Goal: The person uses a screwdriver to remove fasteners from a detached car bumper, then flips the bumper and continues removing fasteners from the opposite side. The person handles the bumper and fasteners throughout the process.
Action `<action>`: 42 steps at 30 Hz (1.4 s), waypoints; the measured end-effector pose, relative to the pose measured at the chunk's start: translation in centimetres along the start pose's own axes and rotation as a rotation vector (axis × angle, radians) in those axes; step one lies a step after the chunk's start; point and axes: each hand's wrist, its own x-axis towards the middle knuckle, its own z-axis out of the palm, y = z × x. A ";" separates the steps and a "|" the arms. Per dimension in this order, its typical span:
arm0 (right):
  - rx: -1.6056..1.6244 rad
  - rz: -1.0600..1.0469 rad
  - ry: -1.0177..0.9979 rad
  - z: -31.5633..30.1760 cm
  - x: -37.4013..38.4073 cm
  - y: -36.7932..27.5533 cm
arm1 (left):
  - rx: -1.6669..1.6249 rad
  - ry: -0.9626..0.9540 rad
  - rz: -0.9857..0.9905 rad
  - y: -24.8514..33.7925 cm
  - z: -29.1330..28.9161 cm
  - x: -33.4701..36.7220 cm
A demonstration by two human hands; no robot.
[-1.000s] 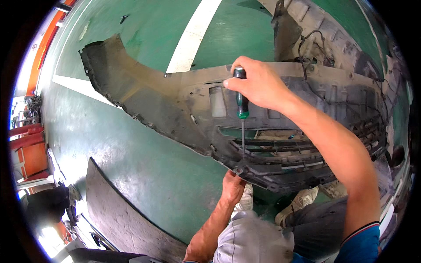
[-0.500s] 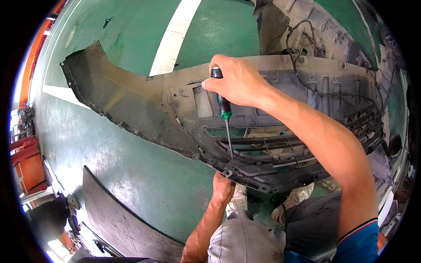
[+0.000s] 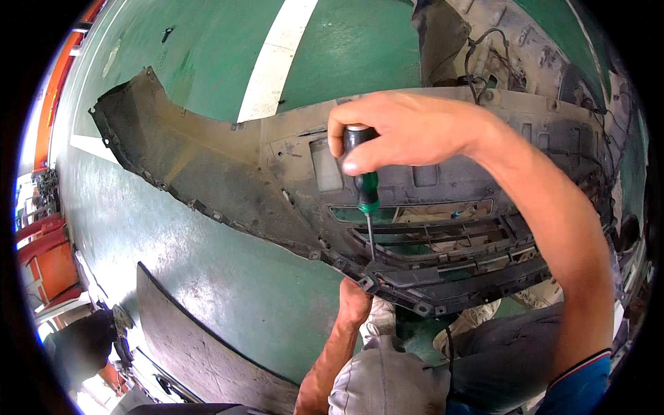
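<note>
A dark, dusty car bumper (image 3: 207, 155) lies across the view, its inner side up, with a slatted grille (image 3: 443, 238) at the middle right. My right hand (image 3: 387, 135) is closed around the black and green handle of a screwdriver (image 3: 368, 194). The screwdriver stands nearly upright, its shaft tip down at the bumper's frame beside the grille's left end. Below that spot, my left hand (image 3: 355, 302) grips the near edge of the bumper; most of its fingers are hidden by the edge.
A curved grey panel (image 3: 200, 339) lies on the green floor (image 3: 249, 290) at the lower left. Beyond the bumper, at the upper right, is another dirty car part (image 3: 526, 48) with black wiring (image 3: 477, 52). My grey-trousered knee (image 3: 387, 380) and a shoe (image 3: 380, 318) are close below.
My right hand and the screwdriver sit slightly lower and farther right in view, with the wrist more bent over the handle. The bumper has shifted a little; my left hand stays at its edge.
</note>
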 end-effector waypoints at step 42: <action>0.093 -0.062 0.368 3.0 -0.2 -0.3 | 0.557 -0.417 0.038 15.9 4.2 3.7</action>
